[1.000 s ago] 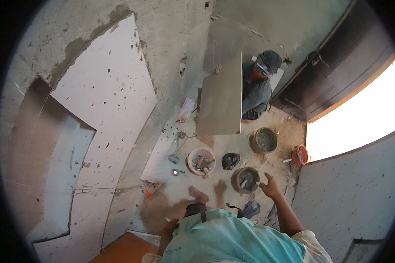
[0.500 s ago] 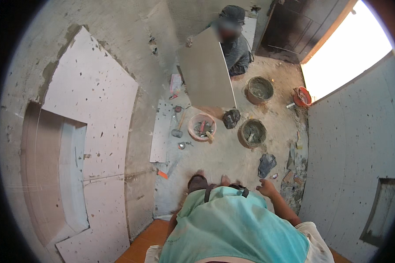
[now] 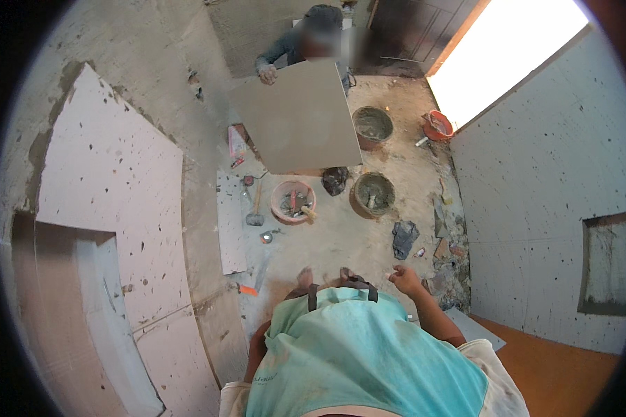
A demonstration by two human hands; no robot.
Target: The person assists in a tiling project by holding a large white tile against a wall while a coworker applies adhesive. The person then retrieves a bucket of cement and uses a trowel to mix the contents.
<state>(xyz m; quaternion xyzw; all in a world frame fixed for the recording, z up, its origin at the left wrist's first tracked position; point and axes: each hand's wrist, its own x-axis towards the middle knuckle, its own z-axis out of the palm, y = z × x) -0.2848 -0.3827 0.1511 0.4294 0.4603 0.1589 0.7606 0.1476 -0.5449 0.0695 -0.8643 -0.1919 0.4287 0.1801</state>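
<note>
Right hand (image 3: 407, 281) has fingers (image 3: 396, 273) loosely curled, hold unclear, crumpled dark bag (image 3: 405, 240) at its twelve o'clock! Left hand's hidden; can't tell its fingers.

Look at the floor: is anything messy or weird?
Yes: broken scraps lie strewn along the right wall, with a crumpled dark bundle beside them. It looks odd because they lie scattered, not stacked.

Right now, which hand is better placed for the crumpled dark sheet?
Right, I'd judge. The right hand is out in front, close to the crumpled dark sheet; the left hand is out of sight.
</note>
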